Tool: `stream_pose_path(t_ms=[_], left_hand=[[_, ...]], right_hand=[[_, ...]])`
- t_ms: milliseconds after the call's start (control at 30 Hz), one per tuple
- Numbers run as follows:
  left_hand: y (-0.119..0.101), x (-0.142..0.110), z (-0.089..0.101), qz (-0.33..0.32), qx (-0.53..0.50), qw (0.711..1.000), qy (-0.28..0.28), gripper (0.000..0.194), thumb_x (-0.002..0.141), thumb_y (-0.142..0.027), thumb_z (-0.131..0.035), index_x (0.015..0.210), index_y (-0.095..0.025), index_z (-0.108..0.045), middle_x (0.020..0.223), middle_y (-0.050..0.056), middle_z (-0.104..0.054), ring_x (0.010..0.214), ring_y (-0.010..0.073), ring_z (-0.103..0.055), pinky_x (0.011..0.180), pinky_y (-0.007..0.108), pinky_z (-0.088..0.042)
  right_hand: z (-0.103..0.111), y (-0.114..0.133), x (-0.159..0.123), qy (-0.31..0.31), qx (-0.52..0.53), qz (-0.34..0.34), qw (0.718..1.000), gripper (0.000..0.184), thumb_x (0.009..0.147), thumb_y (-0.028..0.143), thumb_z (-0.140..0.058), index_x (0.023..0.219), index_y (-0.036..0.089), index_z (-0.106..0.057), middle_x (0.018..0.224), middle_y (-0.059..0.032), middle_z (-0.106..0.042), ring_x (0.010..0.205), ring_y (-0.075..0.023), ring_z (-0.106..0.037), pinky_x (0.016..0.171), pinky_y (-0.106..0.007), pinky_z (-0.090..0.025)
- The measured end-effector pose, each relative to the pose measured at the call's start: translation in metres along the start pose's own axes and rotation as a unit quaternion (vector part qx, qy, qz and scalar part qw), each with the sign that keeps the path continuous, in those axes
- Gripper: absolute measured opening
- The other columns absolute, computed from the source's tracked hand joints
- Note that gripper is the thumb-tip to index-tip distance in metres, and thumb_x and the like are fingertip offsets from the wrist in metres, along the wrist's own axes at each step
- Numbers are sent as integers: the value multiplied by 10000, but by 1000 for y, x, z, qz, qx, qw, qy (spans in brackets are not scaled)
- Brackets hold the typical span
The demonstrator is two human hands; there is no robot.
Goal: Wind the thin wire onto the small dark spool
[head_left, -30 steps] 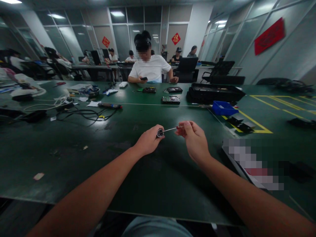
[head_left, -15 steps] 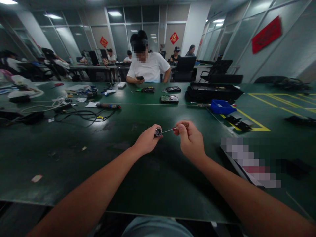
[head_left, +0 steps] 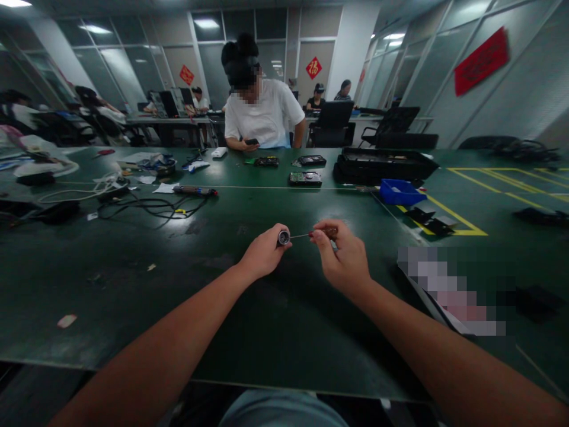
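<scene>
My left hand (head_left: 265, 251) is wrapped round a small dark cylindrical part (head_left: 283, 238), whose round, silver-rimmed end faces me. Most of that part is hidden by the fingers. In my right hand (head_left: 341, 252) is a screwdriver (head_left: 299, 236) with a reddish handle, pinched between thumb and fingers. Its thin shaft points left and reaches the side of the cylindrical part; whether the tip sits in a screw I cannot tell. Both hands are held above the green table (head_left: 267, 332).
Across the table a person (head_left: 264, 112) holds a phone. Circuit-board devices (head_left: 305, 178) lie ahead, left of a black casing (head_left: 384, 168) and a blue tray (head_left: 401, 193). Black cables (head_left: 151, 207) and an electric screwdriver-like tool (head_left: 195, 191) lie left. A blurred-out flat item (head_left: 448, 290) lies right.
My right hand's fingers have shifted round the screwdriver handle, the thumb moving slightly left. My left hand is nearly still. The person opposite has leaned to the left.
</scene>
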State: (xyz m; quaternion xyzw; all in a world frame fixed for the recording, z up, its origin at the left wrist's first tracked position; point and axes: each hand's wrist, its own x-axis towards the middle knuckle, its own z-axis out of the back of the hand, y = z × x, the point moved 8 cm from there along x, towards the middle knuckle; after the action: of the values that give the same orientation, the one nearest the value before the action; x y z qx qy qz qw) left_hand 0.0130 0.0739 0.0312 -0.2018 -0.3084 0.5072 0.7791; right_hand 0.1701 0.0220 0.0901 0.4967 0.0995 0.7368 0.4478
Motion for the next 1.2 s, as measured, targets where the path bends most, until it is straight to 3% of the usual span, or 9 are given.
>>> stream_pose_path(t_ms=[133, 400, 667, 933, 1200], left_hand=[[-3, -1, 0, -20, 1, 1000, -5, 182, 889, -265, -589, 1064, -241, -544, 989, 21, -654, 865, 183, -597, 737, 299, -426], [-2, 0, -2, -11, 9, 1000, 2, 190, 893, -272, -585, 1076, -239, -544, 991, 25, -663, 875, 189, -608, 743, 305, -434], [-3, -1, -2, -18, 10, 1000, 15, 154, 891, -270, -583, 1038, -246, -542, 974, 20, -658, 870, 196, -609, 732, 308, -425], [-4, -2, -7, -16, 13, 999, 34, 142, 891, -274, -590, 1023, -244, -549, 960, 20, -661, 842, 189, -602, 709, 301, -414], [-1, -2, -8, -14, 9, 999, 34, 131, 894, -259, -580, 1018, -243, -543, 962, 19, -657, 847, 183, -600, 716, 298, -409]], right_hand=[[-6, 0, 0, 30, -14, 2, 999, 152, 955, 323, -521, 1047, 216, -577, 886, -54, -718, 801, -197, -705, 715, -320, -510], [-6, -2, 0, 25, -13, -5, 1000, 151, 961, 324, -504, 1041, 212, -567, 882, -58, -712, 781, -196, -693, 724, -334, -509], [14, 4, 0, -52, -10, 9, 999, 121, 964, 322, -494, 1008, 234, -564, 847, -33, -692, 742, -188, -673, 693, -334, -500], [4, 5, 2, 0, -42, 24, 999, 115, 958, 315, -501, 976, 224, -569, 821, -33, -679, 748, -183, -663, 680, -316, -490], [13, 8, 8, -40, -87, 38, 995, 168, 970, 319, -458, 909, 205, -566, 824, -49, -644, 768, -191, -620, 724, -336, -455]])
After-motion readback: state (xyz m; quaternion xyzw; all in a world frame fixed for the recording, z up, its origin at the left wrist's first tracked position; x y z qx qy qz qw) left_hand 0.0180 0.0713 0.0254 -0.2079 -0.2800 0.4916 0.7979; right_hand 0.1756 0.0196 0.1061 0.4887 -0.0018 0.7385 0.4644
